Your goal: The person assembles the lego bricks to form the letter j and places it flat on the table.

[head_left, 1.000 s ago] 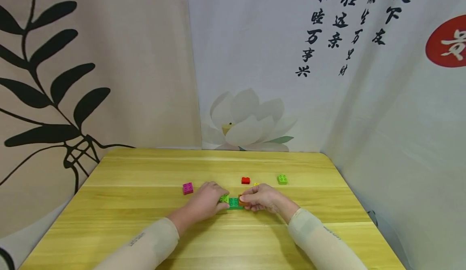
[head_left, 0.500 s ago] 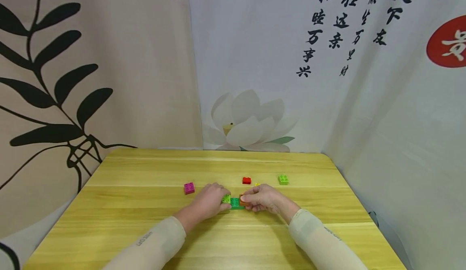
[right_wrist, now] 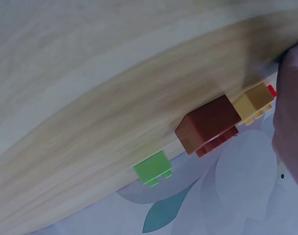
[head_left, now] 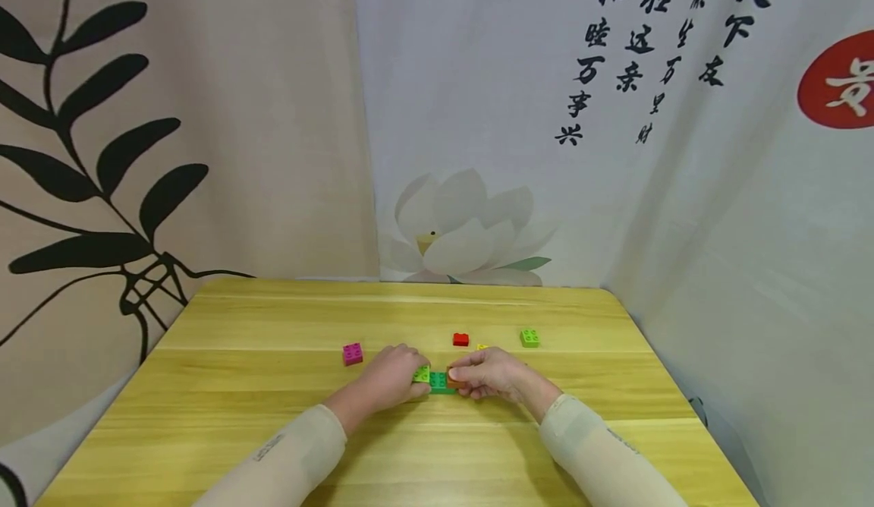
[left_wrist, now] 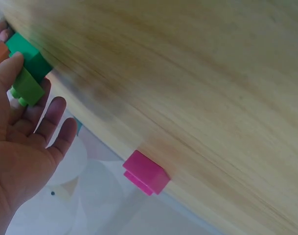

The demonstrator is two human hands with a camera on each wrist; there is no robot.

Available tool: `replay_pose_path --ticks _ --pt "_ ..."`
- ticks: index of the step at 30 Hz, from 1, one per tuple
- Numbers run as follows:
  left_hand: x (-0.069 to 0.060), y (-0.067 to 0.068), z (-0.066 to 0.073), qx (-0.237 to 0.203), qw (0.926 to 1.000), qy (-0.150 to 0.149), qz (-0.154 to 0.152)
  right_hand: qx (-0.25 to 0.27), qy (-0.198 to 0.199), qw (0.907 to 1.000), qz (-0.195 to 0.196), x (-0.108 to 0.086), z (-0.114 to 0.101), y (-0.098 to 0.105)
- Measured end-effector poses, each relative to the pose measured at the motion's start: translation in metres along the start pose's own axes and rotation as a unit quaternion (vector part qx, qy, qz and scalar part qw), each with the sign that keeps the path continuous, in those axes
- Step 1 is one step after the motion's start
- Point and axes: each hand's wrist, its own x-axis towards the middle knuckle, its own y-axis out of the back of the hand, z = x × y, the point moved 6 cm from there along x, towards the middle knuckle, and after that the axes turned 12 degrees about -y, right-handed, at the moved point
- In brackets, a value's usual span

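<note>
In the head view, a long green brick (head_left: pixel 439 383) lies on the table between the two hands. My left hand (head_left: pixel 391 378) pinches a lime brick (head_left: pixel 422 374) on its left end, with the thumb on the near side. An orange-brown brick (head_left: pixel 452 378) is at the right end, gripped between thumb and fingers of my right hand (head_left: pixel 497 375). From the left wrist, the lime brick (left_wrist: pixel 27 87) shows against the green brick (left_wrist: pixel 30 56), with the orange-brown brick (left_wrist: pixel 0 52) beside it. Whether that brick is fully pressed down cannot be told.
Loose bricks lie beyond the hands: a magenta brick (head_left: pixel 352 354) at left, a red brick (head_left: pixel 460 339), a partly hidden yellow brick (head_left: pixel 482 347) and another lime brick (head_left: pixel 529 338). In the right wrist view, a dark brown brick (right_wrist: pixel 210 123) stands near the yellow one.
</note>
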Motion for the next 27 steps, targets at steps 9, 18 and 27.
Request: replay_pose_path --ticks 9,18,27 --pt "-0.0021 -0.0001 -0.0004 0.000 1.0000 -0.004 -0.001 -0.002 -0.001 1.0000 -0.002 0.0013 0.0015 -0.0024" --pt "-0.0022 0.0004 -0.0015 0.008 0.9999 -0.008 -0.002 -0.010 0.007 0.9999 0.002 0.0023 0.0011 -0.0018" --pt "-0.0046 -0.0010 -0.0018 0.010 0.9999 -0.003 0.003 0.001 0.006 1.0000 0.007 0.0002 0.0036 -0.0020"
